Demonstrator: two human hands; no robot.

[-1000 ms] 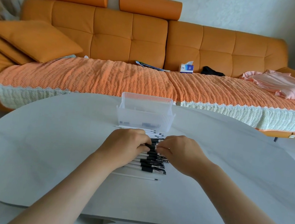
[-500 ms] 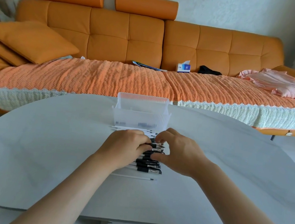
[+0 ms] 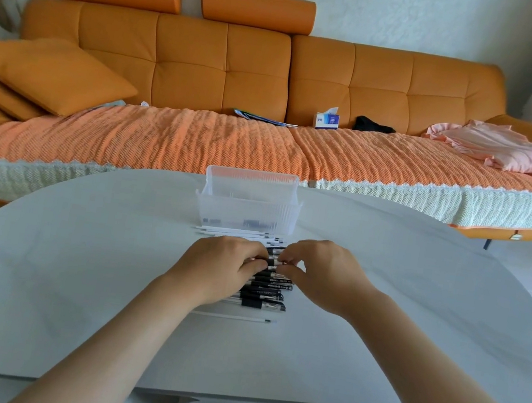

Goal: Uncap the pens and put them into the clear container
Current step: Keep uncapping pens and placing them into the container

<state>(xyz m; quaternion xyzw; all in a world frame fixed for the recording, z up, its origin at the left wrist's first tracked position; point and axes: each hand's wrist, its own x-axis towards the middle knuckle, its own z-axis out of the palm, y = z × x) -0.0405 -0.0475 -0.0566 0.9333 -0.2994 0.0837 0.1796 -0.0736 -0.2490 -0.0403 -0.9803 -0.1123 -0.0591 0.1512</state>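
A row of black-capped pens (image 3: 267,292) lies on the white table (image 3: 78,260), with several white refills (image 3: 236,232) behind it and one thin refill (image 3: 238,317) in front. My left hand (image 3: 219,268) and my right hand (image 3: 322,274) meet over the row, both pinching one pen (image 3: 272,262): the left holds its barrel, the right its capped end. My left hand hides the barrels of the other pens. The clear container (image 3: 247,204) stands just beyond the pens, with a few dark items faintly visible inside.
An orange sofa (image 3: 221,68) with a knitted throw runs behind the table. On it lie a cushion (image 3: 47,71), a tissue box (image 3: 327,120), a magazine, a dark item and pink clothes (image 3: 498,146). The table's curved near edge is just above my forearms.
My right hand has shifted from the side of the pile to its far end, and both hands now pinch a single pen there. The view has tilted slightly.
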